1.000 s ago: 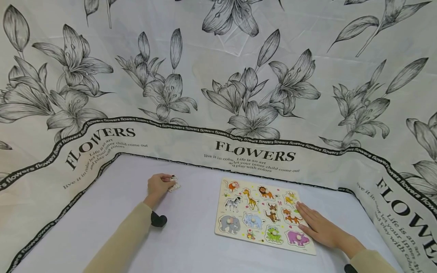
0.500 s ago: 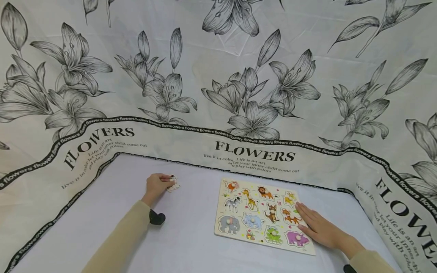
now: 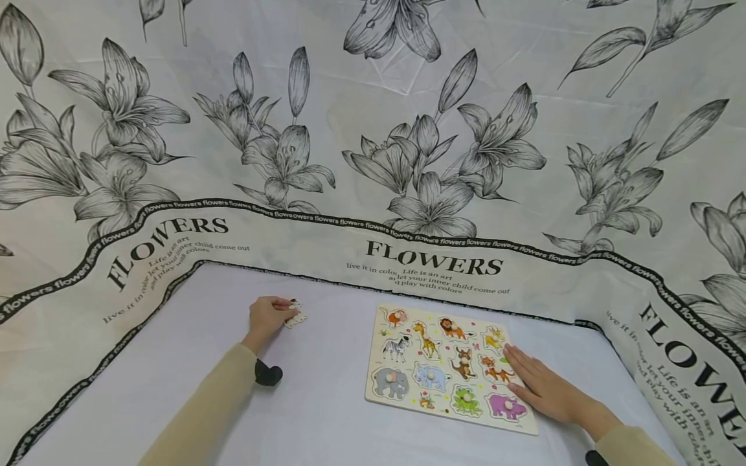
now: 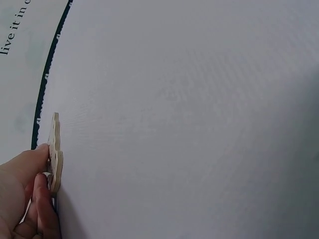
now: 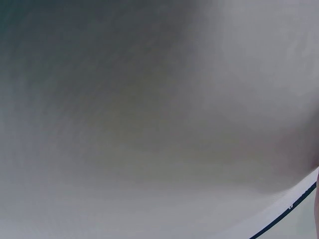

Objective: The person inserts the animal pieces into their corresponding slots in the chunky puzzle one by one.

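My left hand (image 3: 270, 322) pinches a small, pale wooden puzzle piece (image 3: 296, 315) between thumb and fingers, over the left part of the white table. In the left wrist view the piece (image 4: 57, 164) stands edge-on, showing its thin wavy-cut side; dark marks show on it in the head view. To the right lies a wooden animal puzzle board (image 3: 402, 404) with a lion, giraffe, zebra, elephant, frog and hippo among its pictures. My right hand (image 3: 548, 388) rests with straight fingers on the board's right edge. The right wrist view shows mostly blurred white cloth.
White cloth (image 3: 315, 401) covers the table between the left hand and the board. Behind it rises a flower-printed curtain (image 3: 326, 246) with a black-edged band, wrapping round both sides.
The puzzle piece in my left hand has tilted slightly, and that hand has shifted a little left. My right hand and the board stay in place.
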{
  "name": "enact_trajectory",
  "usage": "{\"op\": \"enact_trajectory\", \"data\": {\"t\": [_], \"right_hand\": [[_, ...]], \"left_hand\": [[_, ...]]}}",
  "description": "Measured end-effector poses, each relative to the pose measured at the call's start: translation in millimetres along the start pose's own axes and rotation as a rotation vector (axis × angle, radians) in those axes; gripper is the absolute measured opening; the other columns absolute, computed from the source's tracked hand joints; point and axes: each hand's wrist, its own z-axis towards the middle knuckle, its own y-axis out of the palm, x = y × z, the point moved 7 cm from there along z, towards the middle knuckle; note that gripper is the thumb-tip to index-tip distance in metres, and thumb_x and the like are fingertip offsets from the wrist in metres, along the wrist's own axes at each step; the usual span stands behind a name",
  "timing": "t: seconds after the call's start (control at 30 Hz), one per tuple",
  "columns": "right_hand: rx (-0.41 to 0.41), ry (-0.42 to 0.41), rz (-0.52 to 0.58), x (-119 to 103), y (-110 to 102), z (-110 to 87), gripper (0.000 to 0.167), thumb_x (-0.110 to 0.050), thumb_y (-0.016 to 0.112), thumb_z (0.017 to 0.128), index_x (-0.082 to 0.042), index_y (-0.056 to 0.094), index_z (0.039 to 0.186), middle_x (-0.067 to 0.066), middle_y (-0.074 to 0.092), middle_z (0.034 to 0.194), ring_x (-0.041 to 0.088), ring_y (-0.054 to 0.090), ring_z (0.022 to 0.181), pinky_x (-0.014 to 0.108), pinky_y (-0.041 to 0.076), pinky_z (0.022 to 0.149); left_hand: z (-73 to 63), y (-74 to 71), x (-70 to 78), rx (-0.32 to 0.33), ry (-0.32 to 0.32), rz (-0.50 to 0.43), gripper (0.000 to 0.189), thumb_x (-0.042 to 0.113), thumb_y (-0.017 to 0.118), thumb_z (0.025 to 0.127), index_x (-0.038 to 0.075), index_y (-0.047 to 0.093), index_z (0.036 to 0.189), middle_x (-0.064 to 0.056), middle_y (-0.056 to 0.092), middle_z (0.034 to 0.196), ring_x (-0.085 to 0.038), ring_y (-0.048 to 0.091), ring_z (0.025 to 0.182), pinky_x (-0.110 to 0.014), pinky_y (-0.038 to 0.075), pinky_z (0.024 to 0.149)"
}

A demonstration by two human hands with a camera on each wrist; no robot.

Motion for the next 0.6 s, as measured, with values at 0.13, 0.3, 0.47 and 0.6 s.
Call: {"op": "enact_trajectory", "data": {"t": [0.13, 0.3, 0.47, 0.6], "right_hand": [[-0.004, 0.002, -0.001, 0.8, 0.0, -1.1, 0.066, -0.043, 0.043, 0.1, -0.004, 0.026, 0.151, 0.021, 0.026, 0.155, -0.024, -0.019, 0.128, -0.002, -0.014, 0.1], [-0.001, -0.007, -0.02, 0.4, -0.7, -1.0, 0.066, -0.043, 0.043, 0.1, -0.003, 0.026, 0.151, 0.022, 0.027, 0.155, -0.024, -0.019, 0.128, -0.002, -0.014, 0.101], [-0.01, -0.013, -0.031, -0.5, -1.0, 0.4, 0.066, -0.043, 0.042, 0.1, -0.003, 0.026, 0.15, 0.022, 0.027, 0.155, -0.023, -0.019, 0.128, -0.001, -0.014, 0.101], [-0.015, -0.014, -0.037, 0.4, -0.5, 0.9, 0.066, -0.044, 0.042, 0.1, -0.003, 0.027, 0.15, 0.021, 0.027, 0.156, -0.022, -0.019, 0.129, -0.001, -0.014, 0.101]], "left_hand": [[-1.2, 1.9, -1.1, 0.015, -0.005, -0.011, 0.026, 0.017, 0.078, 0.078, -0.001, 0.073, 0.096, -0.016, 0.072, 0.086, -0.017, 0.064, 0.07, -0.02, 0.042, 0.059], [-3.9, 0.5, 1.9, 0.038, 0.0, -0.002, 0.024, 0.017, 0.077, 0.08, -0.001, 0.074, 0.096, -0.017, 0.073, 0.09, -0.021, 0.065, 0.076, -0.022, 0.042, 0.061], [-4.7, -0.4, 4.2, 0.049, 0.009, 0.022, 0.022, 0.017, 0.077, 0.08, 0.0, 0.074, 0.095, -0.017, 0.073, 0.092, -0.024, 0.066, 0.08, -0.026, 0.044, 0.067], [-5.1, -0.7, 5.7, 0.052, 0.016, 0.04, 0.022, 0.016, 0.077, 0.08, 0.0, 0.075, 0.095, -0.017, 0.073, 0.091, -0.024, 0.066, 0.08, -0.027, 0.045, 0.067]]}}
